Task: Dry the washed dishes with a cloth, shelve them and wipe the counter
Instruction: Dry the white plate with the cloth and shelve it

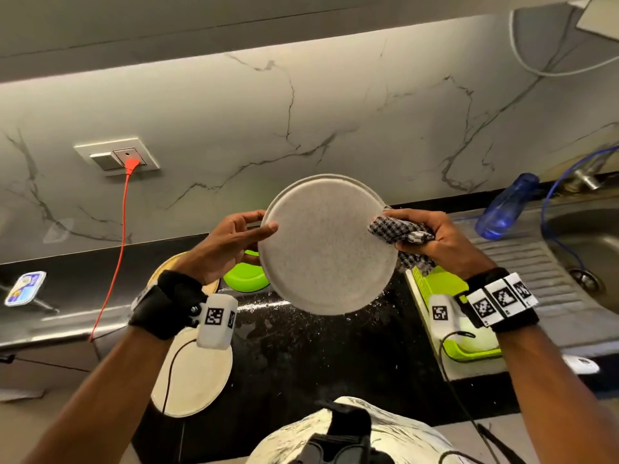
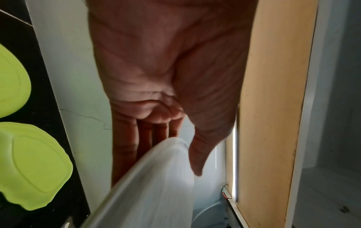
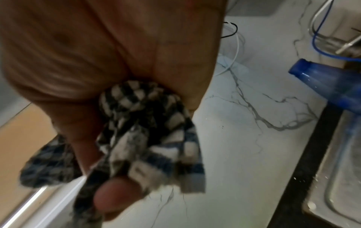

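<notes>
The left hand (image 1: 231,244) grips the left rim of a speckled grey plate (image 1: 326,246), thumb on its near face, fingers behind. The right hand (image 1: 432,239) clutches a bunched black-and-white checked cloth (image 1: 400,234) against the plate's right edge. The plate is held tilted above a wet black counter (image 1: 301,346). No writing is legible. Below the plate sit green lids (image 1: 246,279); left, a cream plate (image 1: 194,376); right, a green rack (image 1: 449,289), a blue bottle (image 1: 505,207) and a steel sink (image 1: 586,242). Behind it rises a marble-veined wall (image 1: 301,112).

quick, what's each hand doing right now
Left hand: holds the speckled plate by its edge, thumb on the face.
Right hand: grips the checked cloth against the plate's rim.
</notes>
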